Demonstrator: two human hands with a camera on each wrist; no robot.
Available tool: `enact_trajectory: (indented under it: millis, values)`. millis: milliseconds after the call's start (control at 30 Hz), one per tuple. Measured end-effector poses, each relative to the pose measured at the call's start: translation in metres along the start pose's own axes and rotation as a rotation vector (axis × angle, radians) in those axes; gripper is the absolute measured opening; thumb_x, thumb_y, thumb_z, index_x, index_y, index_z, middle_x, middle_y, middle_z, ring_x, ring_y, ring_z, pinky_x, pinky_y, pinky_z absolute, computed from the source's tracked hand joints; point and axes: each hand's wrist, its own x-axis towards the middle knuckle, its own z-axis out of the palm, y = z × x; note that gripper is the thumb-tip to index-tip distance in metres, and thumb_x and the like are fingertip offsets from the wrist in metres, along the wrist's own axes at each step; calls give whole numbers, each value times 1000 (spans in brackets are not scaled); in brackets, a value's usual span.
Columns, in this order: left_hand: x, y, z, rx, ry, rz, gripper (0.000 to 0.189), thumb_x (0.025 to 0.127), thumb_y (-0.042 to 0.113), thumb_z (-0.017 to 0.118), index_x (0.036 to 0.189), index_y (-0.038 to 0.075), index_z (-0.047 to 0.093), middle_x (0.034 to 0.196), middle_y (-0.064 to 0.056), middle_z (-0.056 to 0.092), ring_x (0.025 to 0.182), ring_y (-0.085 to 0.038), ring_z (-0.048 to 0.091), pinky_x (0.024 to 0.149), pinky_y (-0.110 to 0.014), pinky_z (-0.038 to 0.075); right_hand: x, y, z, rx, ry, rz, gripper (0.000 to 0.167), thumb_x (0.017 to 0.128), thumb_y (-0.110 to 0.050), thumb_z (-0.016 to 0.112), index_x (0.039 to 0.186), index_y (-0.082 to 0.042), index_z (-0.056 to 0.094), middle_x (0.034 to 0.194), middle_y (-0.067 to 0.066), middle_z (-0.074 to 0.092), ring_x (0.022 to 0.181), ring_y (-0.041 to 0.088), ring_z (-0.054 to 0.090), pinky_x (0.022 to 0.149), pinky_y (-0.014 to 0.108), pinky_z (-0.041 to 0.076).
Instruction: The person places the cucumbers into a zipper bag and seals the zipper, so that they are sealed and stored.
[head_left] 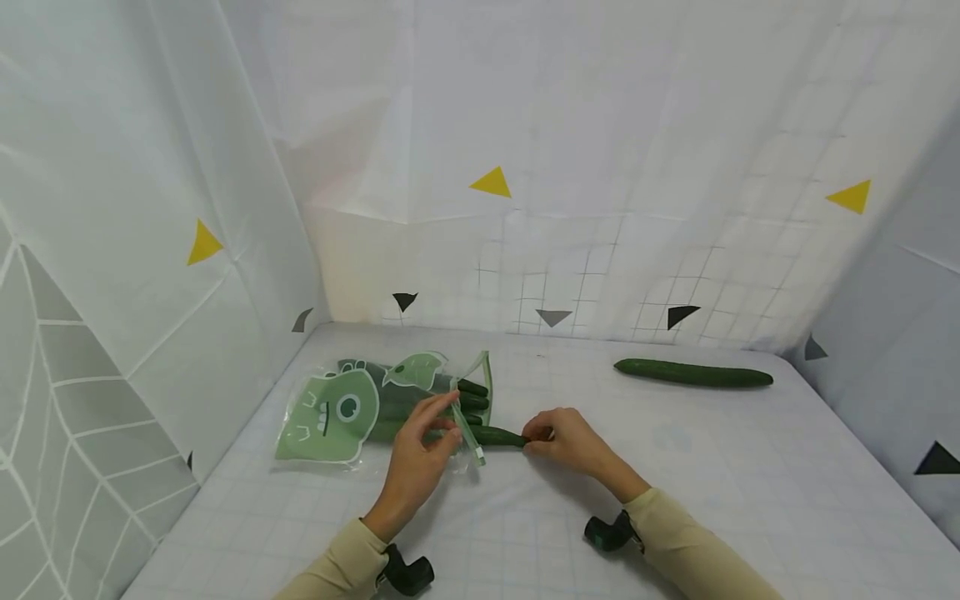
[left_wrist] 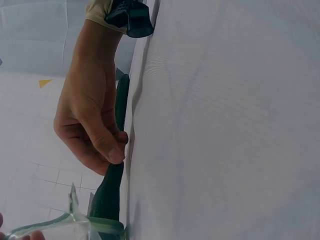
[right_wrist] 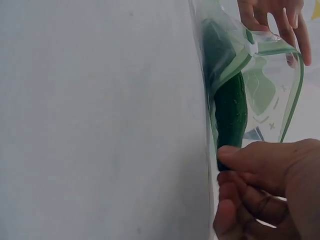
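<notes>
A clear zip bag [head_left: 326, 421] with green cartoon prints lies on its side, its mouth towards the right. Several cucumbers [head_left: 471, 402] are inside it. My left hand [head_left: 420, 458] holds the upper edge of the bag's mouth, and the zip strip [right_wrist: 275, 48] stands raised there. With thumb and fingers my right hand [head_left: 570, 446] pinches the outer end of one cucumber [right_wrist: 231, 115]. That cucumber lies partly within the bag, its near end sticking out of the mouth. In the left wrist view, my left hand shows only as fingertips [left_wrist: 36, 235] at the lower corner.
Another cucumber [head_left: 693, 373] lies by itself at the back right of the white-covered table [head_left: 712, 467]. White cloth walls [head_left: 600, 125] with yellow and dark triangles stand behind and at both sides.
</notes>
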Motion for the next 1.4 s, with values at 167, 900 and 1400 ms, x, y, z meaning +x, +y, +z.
enact_trajectory:
  millis: [167, 900, 1400]
  values:
    - [0, 0, -1, 6, 0, 6, 55, 98, 0, 70, 146, 26, 62, 143, 2, 56, 108, -24, 64, 81, -30, 55, 5, -7, 5, 43, 35, -53, 10, 90, -4, 81, 99, -7, 80, 89, -5, 73, 79, 8, 65, 70, 30, 56]
    - [1, 2, -2, -8, -19, 25, 52, 101, 3, 68, 147, 25, 60, 145, 1, 55, 109, -24, 63, 83, -31, 56, 46, -39, 35, 139, 94, -122, 12, 95, -6, 76, 106, -6, 81, 96, 0, 75, 86, 13, 70, 72, 31, 58]
    - [-1, 3, 0, 13, -1, -12, 55, 98, 0, 69, 146, 26, 62, 142, 3, 56, 108, -23, 64, 83, -31, 55, 28, -15, 5, 79, 176, -17, 14, 98, -8, 72, 109, -4, 80, 105, 2, 76, 91, 17, 69, 75, 33, 58]
